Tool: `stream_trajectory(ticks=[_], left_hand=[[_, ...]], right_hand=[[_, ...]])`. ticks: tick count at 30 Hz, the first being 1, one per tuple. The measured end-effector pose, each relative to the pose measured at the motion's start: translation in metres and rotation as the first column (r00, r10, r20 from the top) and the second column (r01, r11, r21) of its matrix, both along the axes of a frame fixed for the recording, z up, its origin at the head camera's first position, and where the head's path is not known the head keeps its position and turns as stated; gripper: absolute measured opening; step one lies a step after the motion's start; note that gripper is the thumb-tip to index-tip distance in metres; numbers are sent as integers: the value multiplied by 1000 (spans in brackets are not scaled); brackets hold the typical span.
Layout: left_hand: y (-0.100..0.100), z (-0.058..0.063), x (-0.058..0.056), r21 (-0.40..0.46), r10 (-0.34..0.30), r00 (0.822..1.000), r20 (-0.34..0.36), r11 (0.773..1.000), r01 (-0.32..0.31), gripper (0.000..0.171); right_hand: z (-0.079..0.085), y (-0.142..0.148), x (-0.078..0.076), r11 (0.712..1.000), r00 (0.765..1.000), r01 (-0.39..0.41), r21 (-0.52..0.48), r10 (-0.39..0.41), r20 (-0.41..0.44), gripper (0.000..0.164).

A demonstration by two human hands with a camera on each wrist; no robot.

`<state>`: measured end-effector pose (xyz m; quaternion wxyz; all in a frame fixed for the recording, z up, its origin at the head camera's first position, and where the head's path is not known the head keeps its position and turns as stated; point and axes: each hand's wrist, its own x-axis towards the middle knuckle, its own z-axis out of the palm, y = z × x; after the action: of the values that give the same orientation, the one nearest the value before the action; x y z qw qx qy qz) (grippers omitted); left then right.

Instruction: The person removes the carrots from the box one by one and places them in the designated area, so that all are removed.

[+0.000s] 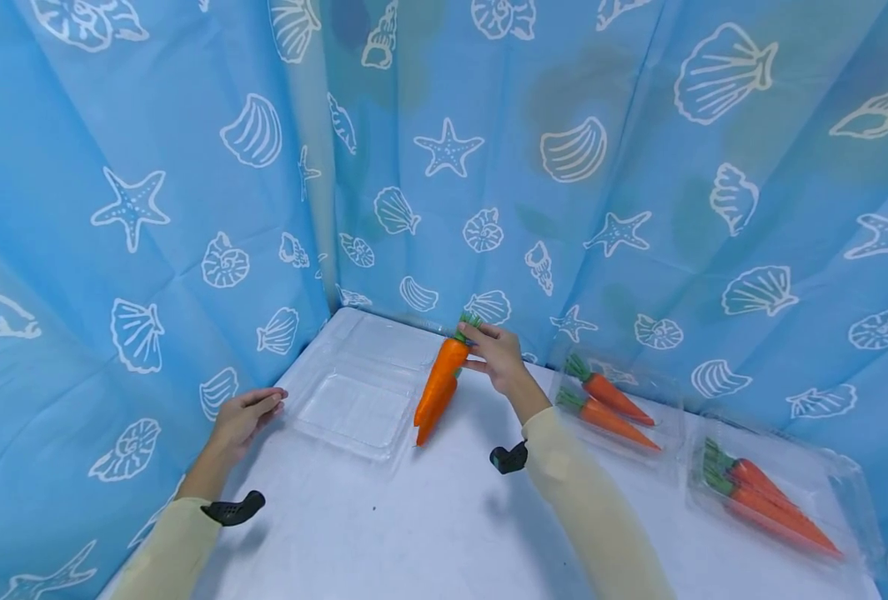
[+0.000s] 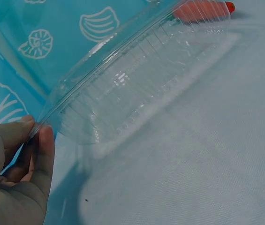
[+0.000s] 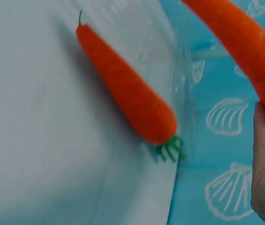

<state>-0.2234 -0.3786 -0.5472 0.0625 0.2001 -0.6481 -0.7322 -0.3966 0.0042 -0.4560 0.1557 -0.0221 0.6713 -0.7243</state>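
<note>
1. Here's the held carrot (image 1: 439, 375), just beside the right edge of the clear container (image 1: 353, 412), seemingly raised, its green top away from the person and its tip pointing back towards them.
2. Best handling, in my judgement: keep that grip near the top, swing the tip well above the container's rim, and lower the carrot flat rather than dropping it.
3. Watch the thin plastic! It looks light enough to skid or buckle at a bump, so a steady left-hand pinch should help.
4. And mind the second carrot (image 3: 127, 93), lying on the white table (image 1: 383, 533) just beside the container; in the head view the held one partly covers it, so a low sweep could knock it.
5. Now the right hand (image 1: 496, 358): thumb and fingers are closed in around the carrot's top end, a firm-looking hold.
6. Over to the left hand (image 2: 24, 164): thumb and fingertips come together on the container's edge, with only the thin plastic between them.
7. Off to the right, two clear boxes (image 1: 672, 392) (image 1: 849, 500) each hold two carrots.
</note>
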Motion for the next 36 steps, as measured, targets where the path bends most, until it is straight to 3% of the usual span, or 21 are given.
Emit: stream_trajectory(ticks=[5, 16, 36], left_hand=[[-1, 1, 1, 6, 0, 1000, -3, 1000, 0, 48], [-1, -2, 1, 5, -1, 1000, -15, 1000, 1, 47], [0, -4, 0, 14, 6, 1000, -23, 1000, -5, 39]], right_hand=[[-18, 16, -8, 997, 998, 48, 56, -50, 42, 63], [-63, 32, -10, 978, 978, 143, 153, -164, 131, 58], [-101, 34, -9, 917, 975, 111, 382, -175, 137, 66]])
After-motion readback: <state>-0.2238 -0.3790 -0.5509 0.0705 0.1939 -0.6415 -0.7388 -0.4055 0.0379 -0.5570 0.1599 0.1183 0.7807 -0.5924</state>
